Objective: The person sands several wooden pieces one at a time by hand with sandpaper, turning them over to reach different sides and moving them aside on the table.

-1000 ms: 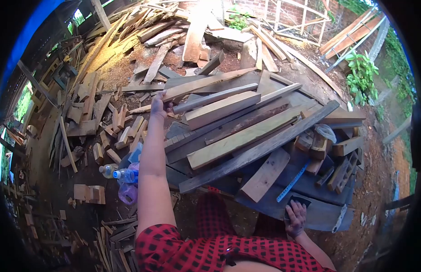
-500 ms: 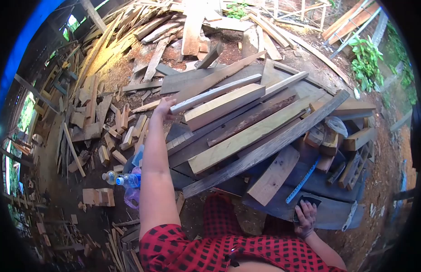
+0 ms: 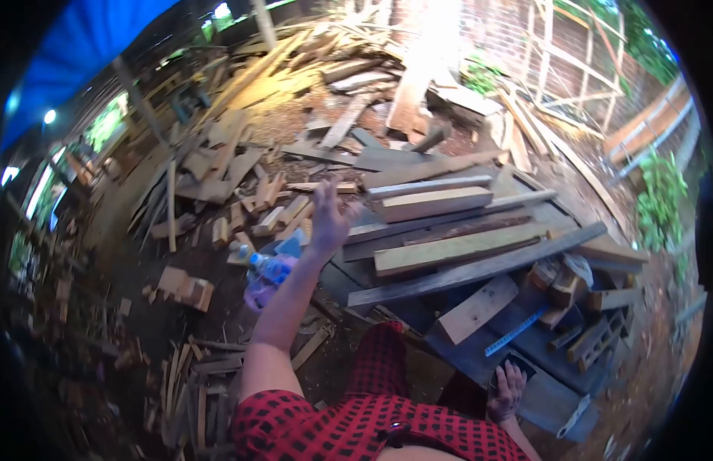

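Note:
My left hand [image 3: 331, 220] is raised beside the left ends of the stacked lumber, its fingers apart and nothing in it. Nearest to it are a narrow grey-white strip [image 3: 429, 187] and a thick pale block [image 3: 433, 205]. A long yellowish beam [image 3: 460, 250] and a weathered grey plank [image 3: 479, 266] lie in front of them. Low on the right, my right hand [image 3: 507, 392] rests with spread fingers on a dark flat object [image 3: 521, 367] at the edge of the dark work surface [image 3: 552, 399]. Close by are a blue ruler [image 3: 514, 334] and a short wooden block [image 3: 478, 309].
Plastic bottles [image 3: 270, 267] and a purple bag [image 3: 258, 295] sit left of the work surface. Wood offcuts [image 3: 186, 288] lie on the ground at the left. Behind are scrap boards [image 3: 345, 123], and a leafy plant [image 3: 661, 196] grows at the right.
My left hand has come away from the end of the narrow strip, and its fingers have spread. My right hand stays on the dark object. The view has shifted, moving the lumber rightward and lower.

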The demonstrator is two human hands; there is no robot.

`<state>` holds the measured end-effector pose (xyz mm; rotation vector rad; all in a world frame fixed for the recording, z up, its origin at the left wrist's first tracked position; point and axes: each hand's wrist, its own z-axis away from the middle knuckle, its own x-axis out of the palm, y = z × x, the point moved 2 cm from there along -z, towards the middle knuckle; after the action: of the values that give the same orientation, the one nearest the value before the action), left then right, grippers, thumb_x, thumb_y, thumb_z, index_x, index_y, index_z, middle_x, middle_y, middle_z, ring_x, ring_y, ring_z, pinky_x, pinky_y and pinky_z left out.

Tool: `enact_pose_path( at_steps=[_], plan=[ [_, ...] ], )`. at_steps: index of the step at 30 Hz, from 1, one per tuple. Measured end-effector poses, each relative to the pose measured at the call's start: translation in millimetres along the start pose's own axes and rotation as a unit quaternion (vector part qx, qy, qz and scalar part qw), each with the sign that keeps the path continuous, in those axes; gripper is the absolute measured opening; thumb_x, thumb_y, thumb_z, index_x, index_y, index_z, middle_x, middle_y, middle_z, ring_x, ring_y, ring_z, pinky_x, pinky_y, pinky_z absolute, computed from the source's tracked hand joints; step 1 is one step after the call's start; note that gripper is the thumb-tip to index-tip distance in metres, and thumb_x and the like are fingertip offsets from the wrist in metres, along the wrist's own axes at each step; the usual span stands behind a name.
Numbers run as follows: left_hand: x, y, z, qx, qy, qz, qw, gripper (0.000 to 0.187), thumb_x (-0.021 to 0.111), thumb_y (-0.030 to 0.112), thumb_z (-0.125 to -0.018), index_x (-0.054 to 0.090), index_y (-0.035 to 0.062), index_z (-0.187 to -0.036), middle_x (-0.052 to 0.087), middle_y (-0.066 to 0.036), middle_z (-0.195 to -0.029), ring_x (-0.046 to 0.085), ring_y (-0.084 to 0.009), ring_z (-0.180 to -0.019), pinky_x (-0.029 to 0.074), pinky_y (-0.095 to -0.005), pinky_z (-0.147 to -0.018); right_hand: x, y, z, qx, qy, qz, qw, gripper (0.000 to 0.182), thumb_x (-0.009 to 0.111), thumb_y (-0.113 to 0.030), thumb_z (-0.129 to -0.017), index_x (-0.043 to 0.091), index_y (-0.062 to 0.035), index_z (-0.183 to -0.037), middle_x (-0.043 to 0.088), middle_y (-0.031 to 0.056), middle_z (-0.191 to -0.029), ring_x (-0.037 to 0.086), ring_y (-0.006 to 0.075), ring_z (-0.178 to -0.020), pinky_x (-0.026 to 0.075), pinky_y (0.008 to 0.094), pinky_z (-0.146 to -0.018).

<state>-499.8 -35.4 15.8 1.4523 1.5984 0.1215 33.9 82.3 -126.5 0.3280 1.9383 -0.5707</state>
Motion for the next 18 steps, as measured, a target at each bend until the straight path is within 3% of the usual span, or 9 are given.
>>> enact_pose_path(
  at_steps=[3,5,8,9,10,11,12,18],
  plan=[
    [-39.7,55.4,86.6,-0.019,-0.004,0.099,0.995,0.062,0.069,0.021,-0.079,0.04,0.0061,-0.132,0.037,-0.024,-0.134,0.056,-0.0378,-0.103,0.052,-0.0392,-0.08,3.4,2.9,4.6,0.018,0.019,0.001,1.0,0.043,0.061,-0.018,-0.075,0.06,-0.0036,-0.115,0.053,0.0165,-0.129,0.046,0.0391,-0.121,0.028,0.0568,-0.105],
    [-52.1,76.4,146.4,-0.039,-0.033,0.039,0.998,0.061,0.069,0.016,-0.078,0.041,0.0091,-0.132,0.04,-0.023,-0.131,0.058,-0.0384,-0.1,0.052,-0.0404,-0.082,2.5,3.8,5.9,0.01,0.025,-0.004,1.0,0.043,0.062,-0.018,-0.075,0.06,-0.0034,-0.116,0.053,0.0164,-0.13,0.046,0.0388,-0.121,0.028,0.0565,-0.105],
    [-25.6,53.2,249.5,-0.107,-0.197,-0.021,0.974,0.074,0.065,0.037,-0.08,0.031,0.0149,-0.142,0.036,-0.025,-0.138,0.049,-0.0419,-0.116,0.045,-0.0475,-0.092,1.8,0.0,5.6,0.015,0.022,-0.018,0.999,0.042,0.063,-0.019,-0.078,0.06,-0.003,-0.116,0.053,0.016,-0.131,0.046,0.0373,-0.123,0.028,0.0544,-0.106],
    [-16.9,51.7,280.3,-0.134,-0.276,-0.077,0.949,0.08,0.062,0.047,-0.081,0.026,0.0167,-0.146,0.033,-0.026,-0.141,0.044,-0.0441,-0.122,0.042,-0.051,-0.096,3.5,1.2,8.2,0.02,0.028,-0.012,0.999,0.041,0.062,-0.019,-0.079,0.06,-0.0029,-0.116,0.053,0.016,-0.131,0.045,0.0368,-0.124,0.028,0.0536,-0.107],
    [-1.2,52.1,313.9,-0.212,-0.404,-0.136,0.879,0.094,0.057,0.064,-0.077,0.014,0.0229,-0.15,0.022,-0.027,-0.147,0.035,-0.0501,-0.127,0.036,-0.0597,-0.098,5.5,2.3,8.3,0.025,0.033,-0.005,0.999,0.04,0.061,-0.018,-0.08,0.059,-0.0029,-0.116,0.052,0.0159,-0.131,0.044,0.0363,-0.124,0.027,0.0528,-0.107],
    [16.0,52.9,345.2,-0.237,-0.455,-0.124,0.85,0.102,0.064,0.065,-0.071,0.009,0.0292,-0.15,0.014,-0.026,-0.15,0.035,-0.0557,-0.123,0.036,-0.0651,-0.094,6.0,1.4,6.4,0.011,0.029,-0.01,0.999,0.04,0.061,-0.018,-0.08,0.059,-0.0029,-0.116,0.052,0.0159,-0.131,0.044,0.0363,-0.124,0.027,0.0528,-0.107],
    [9.6,84.0,346.0,-0.245,-0.434,-0.204,0.843,0.107,0.069,0.062,-0.067,0.008,0.0332,-0.15,0.008,-0.025,-0.152,0.035,-0.0564,-0.122,0.038,-0.0659,-0.092,6.1,2.3,6.5,0.022,0.024,-0.008,0.999,0.039,0.061,-0.018,-0.081,0.059,-0.003,-0.117,0.052,0.0157,-0.131,0.044,0.036,-0.125,0.027,0.0522,-0.108],
    [18.7,66.2,336.0,-0.233,-0.379,-0.165,0.88,0.109,0.075,0.054,-0.063,0.01,0.0354,-0.149,0.008,-0.025,-0.151,0.041,-0.0539,-0.118,0.043,-0.0597,-0.092,2.6,0.1,8.3,0.023,0.003,-0.014,1.0,0.035,0.056,-0.016,-0.085,0.059,-0.0035,-0.118,0.051,0.0147,-0.133,0.043,0.0355,-0.126,0.027,0.0517,-0.108]
  ],
)
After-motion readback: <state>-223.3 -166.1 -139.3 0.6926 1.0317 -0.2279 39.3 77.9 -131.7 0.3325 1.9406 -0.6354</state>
